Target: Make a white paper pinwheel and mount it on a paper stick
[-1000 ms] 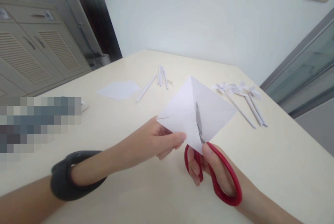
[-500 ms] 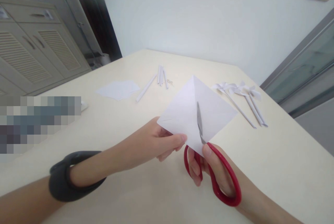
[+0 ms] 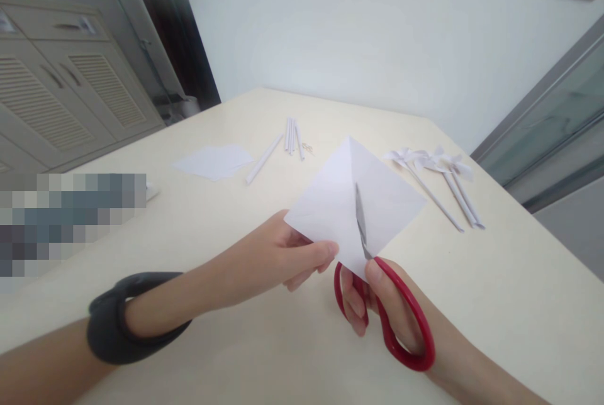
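Left hand (image 3: 287, 257): pinches the white paper square (image 3: 352, 204) at its near-left edge, above the table (image 3: 495, 292).
Right hand (image 3: 377, 304): grips red scissors (image 3: 387, 310); blade lies up the paper's crease.

We are in a room of a home, at a cream worktop (image 3: 495, 304) set against a bare white wall (image 3: 377, 27). Beside us stand pale cabinets (image 3: 70, 97) with slatted doors and drawers, and a glass sliding door (image 3: 552, 122) in a grey frame. Paper sheets (image 3: 214, 161), rolled paper sticks (image 3: 291, 134) and paper pinwheels (image 3: 434, 163) on the worktop mark a home craft session.
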{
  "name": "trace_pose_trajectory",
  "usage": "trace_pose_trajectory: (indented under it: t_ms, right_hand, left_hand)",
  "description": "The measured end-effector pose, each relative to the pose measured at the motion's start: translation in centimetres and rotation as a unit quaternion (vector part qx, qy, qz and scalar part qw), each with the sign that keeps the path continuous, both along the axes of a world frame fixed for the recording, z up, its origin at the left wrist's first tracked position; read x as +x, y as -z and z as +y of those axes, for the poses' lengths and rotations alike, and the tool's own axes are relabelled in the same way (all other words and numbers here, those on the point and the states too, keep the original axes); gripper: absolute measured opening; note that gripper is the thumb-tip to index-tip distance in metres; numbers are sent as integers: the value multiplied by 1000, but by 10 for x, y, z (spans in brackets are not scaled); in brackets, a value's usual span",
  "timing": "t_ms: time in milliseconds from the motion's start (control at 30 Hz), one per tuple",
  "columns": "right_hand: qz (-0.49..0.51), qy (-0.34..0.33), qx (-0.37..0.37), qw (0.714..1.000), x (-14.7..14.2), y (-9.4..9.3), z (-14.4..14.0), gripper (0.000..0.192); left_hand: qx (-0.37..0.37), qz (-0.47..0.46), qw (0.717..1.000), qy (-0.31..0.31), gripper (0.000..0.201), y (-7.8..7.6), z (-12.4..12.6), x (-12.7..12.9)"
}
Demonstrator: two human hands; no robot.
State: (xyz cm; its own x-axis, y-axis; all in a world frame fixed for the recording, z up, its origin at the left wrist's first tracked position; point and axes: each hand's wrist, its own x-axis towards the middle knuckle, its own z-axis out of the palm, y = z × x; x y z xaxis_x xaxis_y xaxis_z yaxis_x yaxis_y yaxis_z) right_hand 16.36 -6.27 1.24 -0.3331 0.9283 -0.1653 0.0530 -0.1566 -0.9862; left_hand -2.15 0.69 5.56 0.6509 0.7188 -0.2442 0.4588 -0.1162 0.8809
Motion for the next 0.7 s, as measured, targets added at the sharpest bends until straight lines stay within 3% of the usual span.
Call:
trace_pose_trajectory:
  t_ms: [167,367,500,700]
  right_hand:
    - [-4,2,-31,1000,-1,-6,-1,41]
    - [44,-7,-17,999,-3,-1,1,39]
    - [60,-34,-36,997,-4,-3,0,35]
    - [36,-30,-84,995,-3,-1,0,35]
  left_hand:
    - [-5,2,1000,-12,32,2,0,-1]
    - [-8,-46,998,-30,33,17,3,-5]
    - [-4,-110,989,-103,35,20,5,-4]
    - [26,-269,941,-203,47,12,12,-9]
